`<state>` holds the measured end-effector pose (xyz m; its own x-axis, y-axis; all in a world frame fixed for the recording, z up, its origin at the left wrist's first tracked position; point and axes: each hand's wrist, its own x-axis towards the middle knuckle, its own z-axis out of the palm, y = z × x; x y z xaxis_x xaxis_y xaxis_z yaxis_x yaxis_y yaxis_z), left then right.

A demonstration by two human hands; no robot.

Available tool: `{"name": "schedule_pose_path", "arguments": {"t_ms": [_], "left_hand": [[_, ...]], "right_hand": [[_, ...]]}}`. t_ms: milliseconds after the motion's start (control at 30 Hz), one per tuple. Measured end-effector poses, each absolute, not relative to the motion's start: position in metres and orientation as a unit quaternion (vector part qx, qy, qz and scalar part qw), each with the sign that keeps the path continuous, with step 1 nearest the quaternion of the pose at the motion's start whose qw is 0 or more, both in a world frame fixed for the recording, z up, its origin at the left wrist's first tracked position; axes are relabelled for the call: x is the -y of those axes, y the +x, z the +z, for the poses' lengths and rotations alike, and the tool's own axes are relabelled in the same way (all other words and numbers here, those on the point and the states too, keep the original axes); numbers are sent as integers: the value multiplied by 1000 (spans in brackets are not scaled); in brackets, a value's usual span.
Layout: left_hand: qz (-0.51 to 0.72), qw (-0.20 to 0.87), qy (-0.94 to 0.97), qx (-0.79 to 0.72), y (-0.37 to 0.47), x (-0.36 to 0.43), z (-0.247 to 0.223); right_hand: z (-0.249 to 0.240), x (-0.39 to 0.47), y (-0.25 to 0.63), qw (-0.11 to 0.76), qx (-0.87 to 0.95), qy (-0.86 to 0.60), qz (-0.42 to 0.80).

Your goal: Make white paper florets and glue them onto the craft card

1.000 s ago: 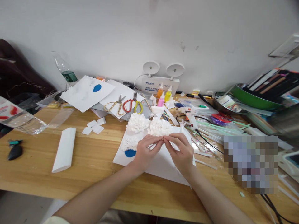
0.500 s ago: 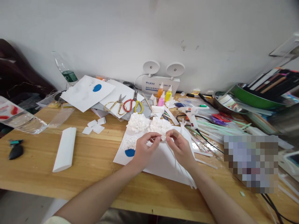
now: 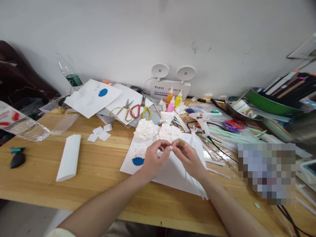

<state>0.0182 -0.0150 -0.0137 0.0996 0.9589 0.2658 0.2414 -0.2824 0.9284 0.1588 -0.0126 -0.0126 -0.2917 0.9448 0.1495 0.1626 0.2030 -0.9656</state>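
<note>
a desk (image 3: 98,171), a white sheet (image 3: 170,176), a pinched white piece (image 3: 171,148)
fluffy clusters (image 3: 146,129) rest on the white sheet; over it, left hand (image 3: 154,158) and right hand (image 3: 189,157) pinch the white piece between them. light, even pressure would likely avoid crushing it.

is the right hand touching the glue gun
Apart. The head view shows it: part of the white sheet is visible between the right hand and the glue gun, which sits farther back and to the right.
</note>
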Motion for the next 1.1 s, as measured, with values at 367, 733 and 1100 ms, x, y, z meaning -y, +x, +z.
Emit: {"name": "schedule_pose_path", "arguments": {"t_ms": [367,733,1100], "left_hand": [[488,374,643,-456,18,15,-10],[476,370,643,-472,18,13,-12],[488,393,621,-471,18,15,-15]], "right_hand": [[-13,10,163,428,647,-439,454],[-10,12,160,407,658,-431,464],[-11,11,159,456,701,-469,285]]}}
